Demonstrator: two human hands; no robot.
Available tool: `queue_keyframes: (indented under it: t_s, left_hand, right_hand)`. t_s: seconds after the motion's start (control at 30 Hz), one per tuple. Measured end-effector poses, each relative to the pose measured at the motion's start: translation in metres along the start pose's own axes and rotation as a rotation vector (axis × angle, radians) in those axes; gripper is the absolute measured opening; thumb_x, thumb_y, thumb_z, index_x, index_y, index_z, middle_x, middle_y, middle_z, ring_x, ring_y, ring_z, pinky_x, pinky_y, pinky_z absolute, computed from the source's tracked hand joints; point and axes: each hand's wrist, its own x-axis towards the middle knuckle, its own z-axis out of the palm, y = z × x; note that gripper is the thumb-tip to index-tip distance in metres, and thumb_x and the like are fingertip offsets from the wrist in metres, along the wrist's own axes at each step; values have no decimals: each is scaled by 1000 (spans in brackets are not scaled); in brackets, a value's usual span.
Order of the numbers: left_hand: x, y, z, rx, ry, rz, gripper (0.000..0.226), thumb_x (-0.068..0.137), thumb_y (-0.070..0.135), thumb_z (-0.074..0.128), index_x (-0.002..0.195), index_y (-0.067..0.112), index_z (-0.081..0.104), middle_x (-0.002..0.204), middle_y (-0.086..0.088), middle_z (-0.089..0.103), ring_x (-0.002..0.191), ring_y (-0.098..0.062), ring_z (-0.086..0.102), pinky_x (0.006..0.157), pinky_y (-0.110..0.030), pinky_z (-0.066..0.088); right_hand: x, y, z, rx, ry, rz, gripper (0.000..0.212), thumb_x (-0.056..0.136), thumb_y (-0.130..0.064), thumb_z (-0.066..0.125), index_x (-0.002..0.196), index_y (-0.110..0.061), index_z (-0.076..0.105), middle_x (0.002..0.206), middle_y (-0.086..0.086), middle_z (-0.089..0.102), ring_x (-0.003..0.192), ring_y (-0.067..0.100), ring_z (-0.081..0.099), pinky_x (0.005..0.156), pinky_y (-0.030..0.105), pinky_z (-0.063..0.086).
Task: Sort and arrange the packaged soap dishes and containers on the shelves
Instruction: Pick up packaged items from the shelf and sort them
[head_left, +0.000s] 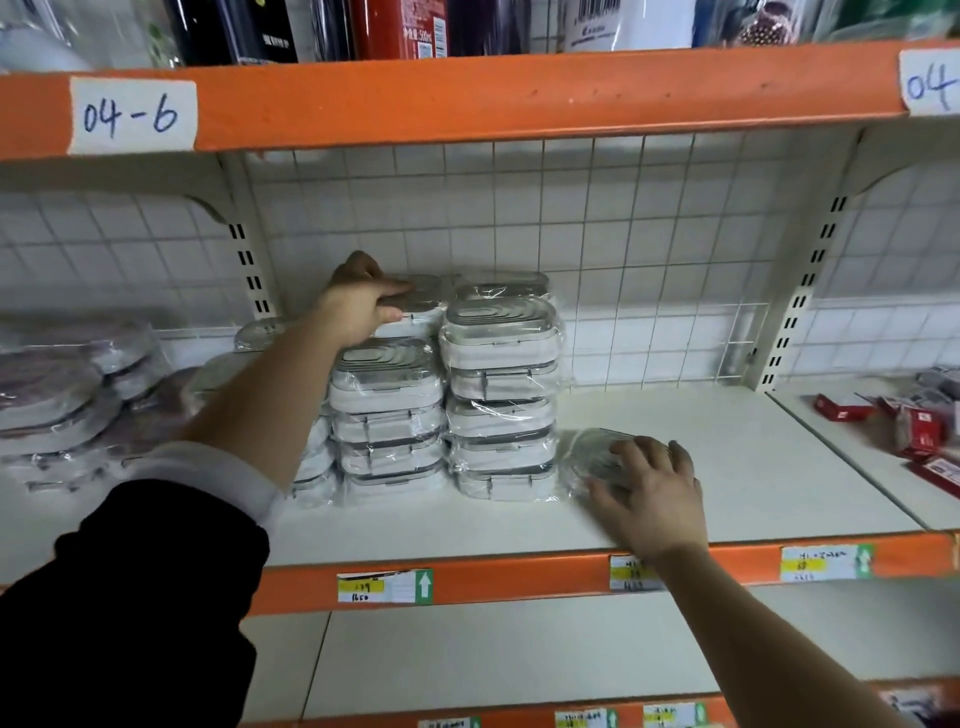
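Straight ahead, a white shelf (753, 467) with an orange front edge (493, 574) holds plastic-wrapped white soap dishes with grey lids, piled in neat stacks against a wire grid back panel (623, 234). The left hand (363, 306) reaches to the back left stack and grasps the top soap dish (423, 293), thumb over its lid and fingers curled under its near edge. In front of it stands a shorter stack (387, 415), and just to the right, touching it, a taller stack (501, 395). On the shelf just right of these stacks lies a single wrapped soap dish (592, 454). The right hand (652, 493) rests palm down on it, fingers spread and relaxed over the lid, not clenched. Round wrapped containers (52, 405) sit piled at far left, blurred. Red packets (914, 426) lie at far right. A handwritten label (132, 114) on the shelf edge above reads "04-6".
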Motion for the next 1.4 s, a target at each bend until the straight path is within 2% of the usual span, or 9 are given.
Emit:
queue_keyframes:
  t_s: [0.2,0.3,0.43,0.57,0.8,1.03,1.17,1.27,1.4]
  left_hand:
    - [-6,3,4,37,-2,-24,47,94,28,62,139,24,53,127,-14,46,119,-31,46,101,-31,35]
    - [-15,9,2,100,6,-51,44,99,26,53,143,24,48,136,-13,46,123,-35,47,100,-38,40]
    - [-37,18,1,94,30,-110,44,103,21,42,147,23,40,150,-10,40,134,-31,40,111,-49,32]
    - [-69,31,1,-3,254,-87,39,102,25,44,140,15,49,140,-12,51,126,-31,48,110,-48,30]
    - [-154,51,32,73,581,79,30,92,25,47,106,9,69,103,-11,60,99,-26,51,85,-37,34]
    - [-202,40,68,100,426,23,27,90,27,46,94,13,69,92,-4,62,85,-27,57,75,-37,35]
    - [-211,36,68,95,324,-31,32,88,26,43,91,11,71,89,-5,66,81,-28,61,75,-38,38]
    - [-217,34,70,90,211,-83,37,89,28,38,88,11,70,89,-5,66,80,-29,62,75,-40,44]
    - [-221,25,79,49,137,-123,45,90,34,29,93,11,68,92,-4,65,88,-28,59,84,-43,43]
  right_hand:
    - [3,4,3,14,-32,12,57,79,-58,57,124,-24,56,137,7,46,135,42,27,102,52,42]
    - [3,4,3,68,9,41,52,78,-54,63,120,-24,57,134,7,46,128,36,31,90,48,49]
    - [4,6,3,103,42,29,47,81,-51,67,117,-21,60,129,8,49,118,34,35,83,45,49]
    - [3,8,1,129,81,15,44,82,-47,69,114,-17,62,124,9,51,115,34,36,85,45,47]
    - [-1,6,-19,287,313,7,43,79,-39,77,109,-11,65,124,13,54,117,42,42,98,40,34]
    - [14,-41,-77,524,588,-141,43,80,-39,77,110,-11,66,125,12,53,120,35,45,103,11,21]
    - [24,-88,-97,547,602,-347,45,81,-46,73,110,-12,65,128,11,51,122,29,43,105,26,31]
    - [31,-123,-99,503,558,-487,47,81,-48,72,110,-11,65,128,10,51,122,33,43,103,30,34]
    - [42,-166,-91,450,516,-616,47,81,-47,74,109,-10,65,128,12,52,123,35,43,101,44,40]
